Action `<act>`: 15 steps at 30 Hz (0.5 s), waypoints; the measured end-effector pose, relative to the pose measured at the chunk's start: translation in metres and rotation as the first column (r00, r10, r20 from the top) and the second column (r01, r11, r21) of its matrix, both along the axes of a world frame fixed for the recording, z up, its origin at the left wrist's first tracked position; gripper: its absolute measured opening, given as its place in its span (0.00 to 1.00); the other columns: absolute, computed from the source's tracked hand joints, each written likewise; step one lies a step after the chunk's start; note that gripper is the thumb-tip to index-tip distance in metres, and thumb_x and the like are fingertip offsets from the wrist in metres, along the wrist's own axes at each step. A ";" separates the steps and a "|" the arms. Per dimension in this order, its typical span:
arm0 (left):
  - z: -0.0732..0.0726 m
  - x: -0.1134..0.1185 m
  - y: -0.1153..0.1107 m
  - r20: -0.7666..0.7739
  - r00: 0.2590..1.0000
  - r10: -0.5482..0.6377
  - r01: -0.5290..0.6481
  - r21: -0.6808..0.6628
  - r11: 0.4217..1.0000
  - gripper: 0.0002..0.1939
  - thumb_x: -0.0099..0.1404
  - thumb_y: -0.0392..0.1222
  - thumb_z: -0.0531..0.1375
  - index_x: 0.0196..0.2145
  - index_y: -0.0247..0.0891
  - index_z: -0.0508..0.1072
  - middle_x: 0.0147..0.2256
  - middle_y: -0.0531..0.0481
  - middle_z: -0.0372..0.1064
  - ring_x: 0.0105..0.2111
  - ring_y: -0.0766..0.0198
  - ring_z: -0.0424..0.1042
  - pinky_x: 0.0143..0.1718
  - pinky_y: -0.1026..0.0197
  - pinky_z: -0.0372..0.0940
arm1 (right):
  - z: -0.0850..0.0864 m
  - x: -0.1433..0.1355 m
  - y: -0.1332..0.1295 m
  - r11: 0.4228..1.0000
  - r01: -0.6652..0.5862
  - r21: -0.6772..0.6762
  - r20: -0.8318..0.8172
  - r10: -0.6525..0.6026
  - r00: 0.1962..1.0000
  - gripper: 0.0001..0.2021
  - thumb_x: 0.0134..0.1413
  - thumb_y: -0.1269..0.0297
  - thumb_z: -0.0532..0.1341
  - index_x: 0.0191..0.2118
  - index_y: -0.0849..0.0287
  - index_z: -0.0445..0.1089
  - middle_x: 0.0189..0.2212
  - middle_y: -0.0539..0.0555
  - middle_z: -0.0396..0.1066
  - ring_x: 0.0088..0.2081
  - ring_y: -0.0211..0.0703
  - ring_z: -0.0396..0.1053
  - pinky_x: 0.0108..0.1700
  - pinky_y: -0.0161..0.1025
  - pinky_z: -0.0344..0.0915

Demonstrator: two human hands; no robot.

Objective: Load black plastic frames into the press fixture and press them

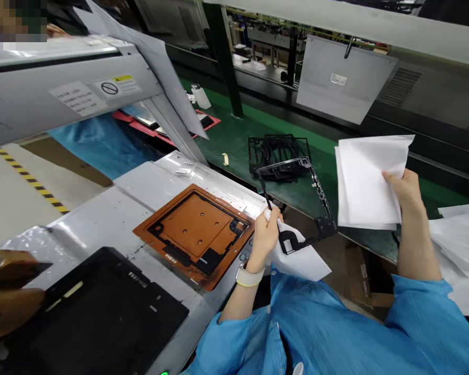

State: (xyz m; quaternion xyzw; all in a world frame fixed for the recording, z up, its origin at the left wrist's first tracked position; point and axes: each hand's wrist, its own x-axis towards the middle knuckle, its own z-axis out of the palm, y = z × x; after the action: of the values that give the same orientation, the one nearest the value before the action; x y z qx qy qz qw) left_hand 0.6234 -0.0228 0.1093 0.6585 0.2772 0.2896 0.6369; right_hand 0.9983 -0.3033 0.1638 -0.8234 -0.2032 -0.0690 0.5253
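Note:
My left hand (266, 233) is closed round one side of a thin black rectangular frame (324, 200), with a white cloth (307, 263) bunched under the same fingers. The frame is held tilted in front of my body. To the right, my right hand (405, 190) pinches a stack of white sheets (369, 182) by its right edge, raised over the green bench. Left of my left hand lies an orange fixture plate (195, 234) with black inlaid parts. Several more black frames (277, 153) lie piled on the bench behind the held one.
A large black plate (97, 312) lies at the front left on the grey machine bed (133, 190). Over it runs a machine beam (66, 88). More white sheets (463, 245) lie far right. A white bottle (201, 97) stands on the green bench (238, 135).

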 end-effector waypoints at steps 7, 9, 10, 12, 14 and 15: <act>0.005 -0.008 0.000 0.037 0.999 0.006 -0.005 -0.010 1.000 0.22 0.75 0.55 0.58 0.24 0.44 0.66 0.27 0.50 0.68 0.31 0.60 0.68 0.39 0.58 0.63 | -0.014 0.006 -0.018 0.889 0.349 -0.296 0.130 -0.324 0.937 0.32 0.44 0.56 0.82 0.52 0.67 0.75 0.63 0.84 0.73 0.66 0.73 0.71 0.67 0.64 0.67; 0.005 -0.009 -0.001 0.038 0.999 0.003 -0.002 -0.011 1.000 0.23 0.75 0.54 0.58 0.24 0.43 0.66 0.27 0.50 0.67 0.31 0.60 0.67 0.39 0.58 0.63 | -0.019 -0.032 0.002 0.922 0.269 -0.280 0.229 -0.208 0.951 0.35 0.55 0.46 0.78 0.59 0.66 0.75 0.68 0.80 0.70 0.68 0.72 0.69 0.69 0.68 0.67; 0.005 -0.009 -0.001 0.036 0.999 0.000 0.000 -0.011 1.000 0.23 0.75 0.54 0.58 0.24 0.43 0.66 0.27 0.50 0.67 0.31 0.60 0.67 0.39 0.58 0.63 | -0.021 -0.054 0.015 0.952 0.141 -0.272 0.194 -0.089 0.977 0.33 0.60 0.40 0.74 0.59 0.64 0.76 0.65 0.76 0.75 0.64 0.68 0.73 0.68 0.67 0.70; 0.003 -0.011 -0.001 0.030 1.000 -0.002 0.003 -0.013 1.000 0.23 0.76 0.54 0.58 0.24 0.43 0.66 0.27 0.51 0.66 0.31 0.60 0.67 0.39 0.58 0.63 | -0.021 -0.101 0.040 0.923 -0.337 -0.186 -0.108 0.321 0.941 0.35 0.70 0.30 0.63 0.57 0.60 0.79 0.54 0.68 0.82 0.53 0.58 0.80 0.60 0.59 0.76; -0.001 -0.013 0.000 0.024 1.000 0.001 0.000 -0.015 1.000 0.24 0.77 0.55 0.57 0.24 0.43 0.66 0.28 0.51 0.67 0.32 0.60 0.68 0.40 0.58 0.63 | -0.016 -0.144 0.061 0.736 -0.674 0.068 -0.362 0.647 0.671 0.38 0.72 0.26 0.61 0.56 0.61 0.81 0.48 0.65 0.84 0.48 0.52 0.81 0.52 0.50 0.79; -0.003 -0.014 0.000 0.021 1.000 0.007 -0.007 -0.015 1.000 0.24 0.77 0.56 0.57 0.25 0.43 0.67 0.28 0.50 0.68 0.33 0.60 0.69 0.41 0.58 0.64 | -0.013 -0.161 0.070 0.682 -0.713 0.163 -0.405 0.705 0.582 0.35 0.72 0.28 0.63 0.54 0.61 0.81 0.45 0.63 0.84 0.46 0.49 0.81 0.49 0.45 0.78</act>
State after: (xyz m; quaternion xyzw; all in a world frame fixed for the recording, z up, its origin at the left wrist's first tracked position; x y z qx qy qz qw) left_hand 0.6095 -0.0224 0.1060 0.6498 0.2747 0.2968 0.6436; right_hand 0.8370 -0.2337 0.1509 -0.6713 -0.3921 0.3340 0.5330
